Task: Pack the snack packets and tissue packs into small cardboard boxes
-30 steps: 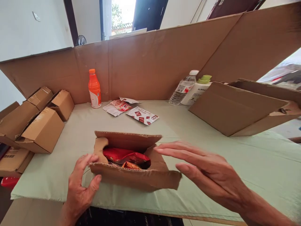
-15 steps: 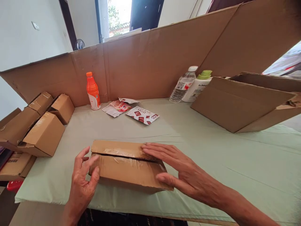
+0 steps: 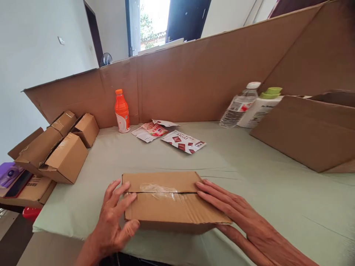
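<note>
A brown cardboard box [image 3: 177, 207] lies on the pale green cloth in front of me. Its two top flaps meet at a narrow seam, with wrinkled clear tape across the middle. My left hand [image 3: 116, 214] clasps the box's left end, fingertips on the top and thumb at the front. At the other end, my right hand [image 3: 238, 210] has its fingers laid along the right edge and its thumb low at the front corner, partly hidden. The box sits between both hands.
Small cardboard boxes [image 3: 66, 159] are grouped at the left. Behind stand an orange bottle [image 3: 122, 112], several flat packets [image 3: 184, 142], a tilted clear water bottle [image 3: 238, 107] and a white bottle with a green cap [image 3: 257, 111]. A larger open carton [image 3: 299, 133] is at right, before a cardboard wall [image 3: 194, 77].
The right flap end has come down and the seam is narrower. My right hand has slid to the box's right edge, and my left fingers now rest on the top. The view has shifted left.
</note>
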Demonstrator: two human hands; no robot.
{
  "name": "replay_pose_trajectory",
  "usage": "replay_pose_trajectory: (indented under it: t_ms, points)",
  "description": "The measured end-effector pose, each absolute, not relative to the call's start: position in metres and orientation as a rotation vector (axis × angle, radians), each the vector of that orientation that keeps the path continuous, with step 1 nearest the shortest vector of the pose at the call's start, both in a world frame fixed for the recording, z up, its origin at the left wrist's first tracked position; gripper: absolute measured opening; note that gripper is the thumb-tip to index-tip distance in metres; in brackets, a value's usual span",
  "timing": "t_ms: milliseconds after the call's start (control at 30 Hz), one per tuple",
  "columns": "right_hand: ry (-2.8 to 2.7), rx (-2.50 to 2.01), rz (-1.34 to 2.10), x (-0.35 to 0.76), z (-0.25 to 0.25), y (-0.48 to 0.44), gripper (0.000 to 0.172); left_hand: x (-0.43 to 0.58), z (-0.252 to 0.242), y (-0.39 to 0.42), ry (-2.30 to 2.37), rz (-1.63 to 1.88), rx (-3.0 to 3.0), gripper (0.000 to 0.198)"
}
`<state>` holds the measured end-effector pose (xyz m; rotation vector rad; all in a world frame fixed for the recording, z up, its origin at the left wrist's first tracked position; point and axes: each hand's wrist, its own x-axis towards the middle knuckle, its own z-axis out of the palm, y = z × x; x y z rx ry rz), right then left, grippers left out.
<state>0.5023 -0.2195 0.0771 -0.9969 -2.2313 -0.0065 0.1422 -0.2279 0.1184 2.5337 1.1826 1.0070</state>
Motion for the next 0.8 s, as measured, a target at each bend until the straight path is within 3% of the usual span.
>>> replay_pose_trajectory:
  t_ms: [133,300,567,800]
  points:
    - [-2.190,-1.021,-0.029,0.496,0.063,-0.183,0.057,0.141,0.114,-0.250,1.269,1.034,2.712,0.053]
    - [-2.063,-1.119,0.158,0.447,0.054,-0.115,0.051,0.152,0.098,-0.262,1.479,1.183,2.827,0.043]
    - [-1.973,-1.001,0.527,0.335,0.019,-0.085,0.066,0.180,0.085,-0.229,1.856,1.376,2.606,0.033]
    - [-2.132,-0.904,0.678,0.299,-0.010,-0.051,0.083,0.130,0.081,-0.126,1.857,1.507,2.637,0.024]
